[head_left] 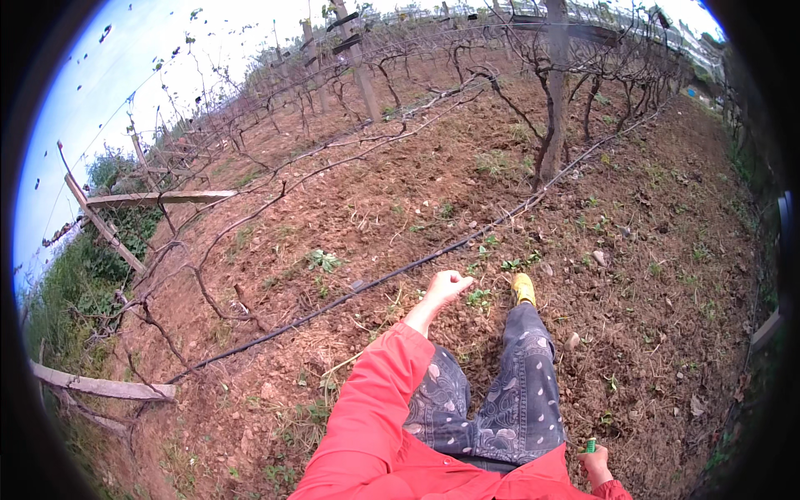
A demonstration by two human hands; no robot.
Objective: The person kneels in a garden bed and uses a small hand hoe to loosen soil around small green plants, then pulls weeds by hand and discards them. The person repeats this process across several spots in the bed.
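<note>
My left hand (446, 287) is stretched out ahead, just past the black irrigation hose, with its fingers curled into a loose fist. Nothing shows in it, though the palm side is hidden. Small green weeds (478, 299) grow from the soil just right of it. Down at my right side, my right hand (594, 464) grips a green handle (590, 445); the rest of that tool is mostly hidden. Close to my left hand is my yellow shoe (524, 289), planted on the soil.
A black irrigation hose (400, 272) crosses the ground diagonally. Bare grapevines (215, 244) stretch along the left. A post (554, 125) stands ahead; a fallen concrete post (103, 385) lies at lower left. Stones (572, 341) dot the brown soil (656, 325).
</note>
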